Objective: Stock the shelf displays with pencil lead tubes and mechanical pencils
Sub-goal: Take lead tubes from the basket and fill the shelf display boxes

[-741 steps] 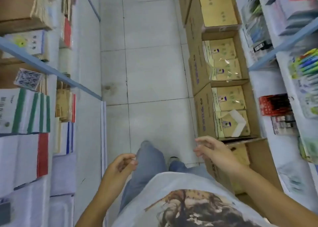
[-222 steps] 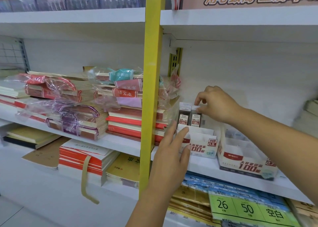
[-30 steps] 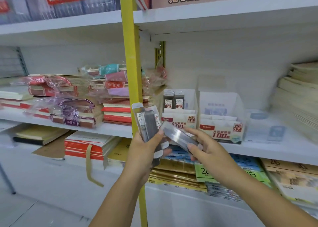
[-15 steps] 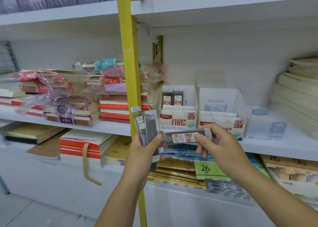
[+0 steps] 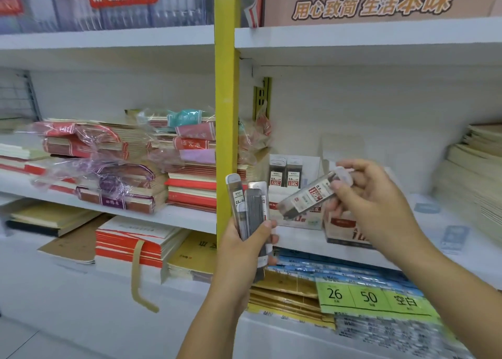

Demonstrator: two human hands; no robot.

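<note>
Open above both display boxes (image 5: 342, 224) up to the upper shelf (image 5: 353, 43). Closed leftward by yellow upright (image 5: 226, 114) and stacked exercise books (image 5: 190, 187), rightward by paper stacks (image 5: 472, 173). Blocked at the left box's rear by two standing lead tubes (image 5: 285, 172).

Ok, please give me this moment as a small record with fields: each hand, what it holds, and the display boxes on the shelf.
left hand: grips a bundle of lead tubes, upright
right hand: pinches a single tube near its capped end, tilted
first display box: on the shelf, two tubes standing at its back
second display box: right of the first, partly behind the right hand, contents not visible
beside boxes: stacked notebooks, left
</note>
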